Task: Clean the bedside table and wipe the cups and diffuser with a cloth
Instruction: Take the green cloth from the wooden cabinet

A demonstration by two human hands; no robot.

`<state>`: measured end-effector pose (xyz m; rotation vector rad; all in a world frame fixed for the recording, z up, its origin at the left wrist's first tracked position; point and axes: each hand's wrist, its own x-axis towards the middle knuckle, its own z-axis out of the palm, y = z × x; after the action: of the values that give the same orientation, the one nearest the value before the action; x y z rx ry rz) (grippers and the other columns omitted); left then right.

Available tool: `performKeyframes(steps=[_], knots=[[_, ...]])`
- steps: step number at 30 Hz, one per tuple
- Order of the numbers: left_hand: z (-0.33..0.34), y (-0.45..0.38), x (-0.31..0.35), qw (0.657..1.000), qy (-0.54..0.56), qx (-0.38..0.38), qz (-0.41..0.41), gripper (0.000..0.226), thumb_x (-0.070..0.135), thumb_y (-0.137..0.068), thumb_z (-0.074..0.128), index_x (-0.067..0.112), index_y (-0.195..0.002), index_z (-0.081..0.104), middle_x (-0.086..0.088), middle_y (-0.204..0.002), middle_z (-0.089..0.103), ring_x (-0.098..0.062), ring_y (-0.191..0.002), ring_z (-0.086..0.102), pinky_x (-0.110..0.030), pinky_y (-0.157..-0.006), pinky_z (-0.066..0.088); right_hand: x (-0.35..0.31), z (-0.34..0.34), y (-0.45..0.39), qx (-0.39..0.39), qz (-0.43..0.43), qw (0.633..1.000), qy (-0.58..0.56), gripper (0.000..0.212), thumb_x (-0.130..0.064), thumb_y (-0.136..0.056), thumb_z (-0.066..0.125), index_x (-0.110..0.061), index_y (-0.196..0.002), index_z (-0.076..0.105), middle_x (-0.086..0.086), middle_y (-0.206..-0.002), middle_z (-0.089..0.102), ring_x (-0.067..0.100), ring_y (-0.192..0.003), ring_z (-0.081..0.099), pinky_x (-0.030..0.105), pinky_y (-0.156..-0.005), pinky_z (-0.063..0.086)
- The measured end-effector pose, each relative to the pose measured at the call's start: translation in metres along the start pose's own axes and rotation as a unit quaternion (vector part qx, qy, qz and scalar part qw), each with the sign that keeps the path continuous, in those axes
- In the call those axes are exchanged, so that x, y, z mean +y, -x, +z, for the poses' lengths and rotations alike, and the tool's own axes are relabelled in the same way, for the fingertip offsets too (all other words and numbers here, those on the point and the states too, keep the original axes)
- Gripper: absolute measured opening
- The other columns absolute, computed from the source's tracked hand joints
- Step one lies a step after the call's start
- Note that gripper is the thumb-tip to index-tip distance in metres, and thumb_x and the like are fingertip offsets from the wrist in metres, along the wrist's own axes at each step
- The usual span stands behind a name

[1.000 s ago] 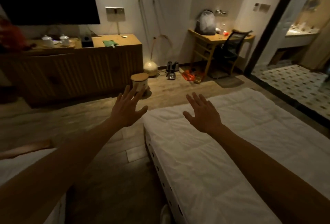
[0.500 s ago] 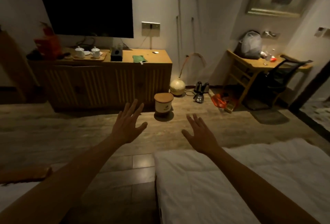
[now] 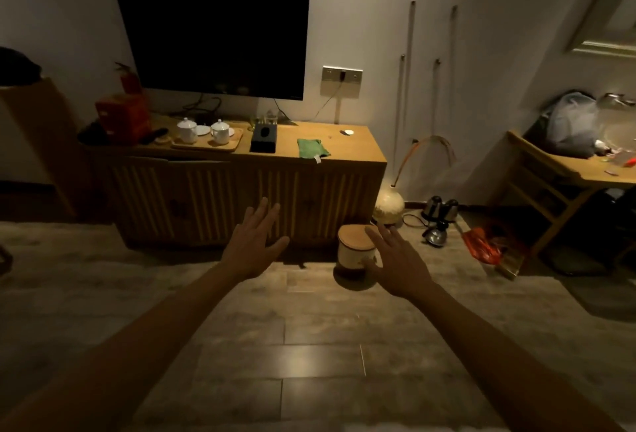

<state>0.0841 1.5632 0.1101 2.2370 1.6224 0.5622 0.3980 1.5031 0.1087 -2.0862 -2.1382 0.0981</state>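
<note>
Both empty: left hand (image 3: pixel 253 246) and right hand (image 3: pixel 401 264), fingers spread, mid-frame over glossy plank floor (image 3: pixel 309 363). Folded green cloth (image 3: pixel 311 148) flat on ribbed wooden desk (image 3: pixel 358 149), centre; two lidded white porcelain cups (image 3: pixel 203 130) on tray, left.

The room is dim, with a warm yellowish cast. The main light source is a round glowing lamp (image 3: pixel 389 206) on the floor, just right of the wooden cabinet (image 3: pixel 241 191). Near the lamp the floor and the cabinet's end are lit; farther left of it everything sinks into shadow. The TV screen (image 3: pixel 220 36) above the cabinet is black. Straight lines bow toward the frame edges, and the far right edge, well away from the lamp, is smeared and soft.
</note>
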Motion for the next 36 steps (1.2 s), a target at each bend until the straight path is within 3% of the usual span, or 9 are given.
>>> performKeyframes(steps=[5, 16, 23, 26, 29, 33, 36], knots=[[-0.040, -0.124, -0.055, 1.000, 0.003, 0.016, -0.021, 0.074, 0.055, -0.098, 0.044, 0.033, -0.158, 0.006, 0.006, -0.166, -0.008, -0.027, -0.153, -0.007, -0.058, -0.121, 0.011, -0.017, -0.008, -0.121, 0.021, 0.003, 1.000, -0.019, 0.069, -0.057, -0.098, 0.042, -0.034, -0.157, 0.015, -0.001, -0.167, 0.013, 0.025, -0.154, 0.009, 0.045, -0.120, 0.022], [-0.024, -0.338, -0.117, 1.000, 0.009, -0.020, -0.009, 0.075, 0.051, -0.097, 0.050, 0.030, -0.158, 0.011, 0.006, -0.167, -0.001, -0.025, -0.153, -0.002, -0.059, -0.120, 0.018, 0.008, 0.024, -0.345, -0.004, 0.003, 1.000, -0.015, 0.067, -0.058, -0.097, 0.043, -0.036, -0.156, 0.019, -0.004, -0.163, 0.026, 0.023, -0.154, 0.011, 0.049, -0.119, 0.025], [-0.033, -0.523, -0.148, 0.998, -0.006, -0.050, -0.033, 0.075, 0.040, -0.096, 0.058, 0.024, -0.157, 0.018, 0.002, -0.167, 0.011, -0.024, -0.153, 0.008, -0.056, -0.120, 0.024, 0.043, 0.039, -0.527, -0.040, 0.033, 0.992, -0.115, 0.066, -0.050, -0.098, 0.051, -0.033, -0.155, 0.024, -0.001, -0.145, 0.053, 0.018, -0.154, 0.010, 0.052, -0.113, 0.037], [-0.038, -0.590, -0.157, 0.998, 0.021, -0.020, -0.052, 0.071, 0.039, -0.098, 0.055, 0.022, -0.157, 0.020, -0.001, -0.165, 0.017, -0.025, -0.152, 0.014, -0.053, -0.119, 0.026, 0.058, 0.038, -0.598, -0.060, 0.047, 0.989, -0.127, 0.065, -0.048, -0.097, 0.053, -0.033, -0.154, 0.026, 0.004, -0.151, 0.046, 0.020, -0.153, 0.017, 0.054, -0.112, 0.039], [-0.019, -0.627, -0.169, 0.997, 0.022, -0.044, -0.056, 0.071, 0.038, -0.097, 0.057, 0.023, -0.157, 0.020, 0.001, -0.165, 0.018, -0.025, -0.153, 0.010, -0.053, -0.120, 0.024, 0.070, 0.049, -0.645, -0.087, 0.048, 0.988, -0.115, 0.065, -0.050, -0.097, 0.051, -0.033, -0.154, 0.025, 0.004, -0.156, 0.039, 0.023, -0.148, 0.028, 0.052, -0.109, 0.043], [0.002, -0.696, -0.193, 0.996, 0.003, -0.066, -0.066, 0.074, 0.038, -0.097, 0.057, 0.024, -0.158, 0.017, 0.003, -0.166, 0.014, -0.025, -0.154, 0.006, -0.054, -0.119, 0.023, 0.081, 0.061, -0.723, -0.091, 0.038, 0.990, -0.098, 0.065, -0.051, -0.098, 0.049, -0.033, -0.155, 0.024, 0.003, -0.159, 0.036, 0.025, -0.149, 0.029, 0.052, -0.108, 0.043], [0.017, -0.759, -0.215, 0.995, 0.007, -0.076, -0.060, 0.075, 0.038, -0.096, 0.057, 0.024, -0.158, 0.017, 0.003, -0.166, 0.012, -0.025, -0.154, 0.004, -0.057, -0.119, 0.024, 0.088, 0.077, -0.782, -0.106, 0.015, 0.990, -0.092, 0.065, -0.048, -0.099, 0.048, -0.030, -0.155, 0.023, -0.002, -0.160, 0.035, 0.026, -0.152, 0.020, 0.052, -0.115, 0.035]])
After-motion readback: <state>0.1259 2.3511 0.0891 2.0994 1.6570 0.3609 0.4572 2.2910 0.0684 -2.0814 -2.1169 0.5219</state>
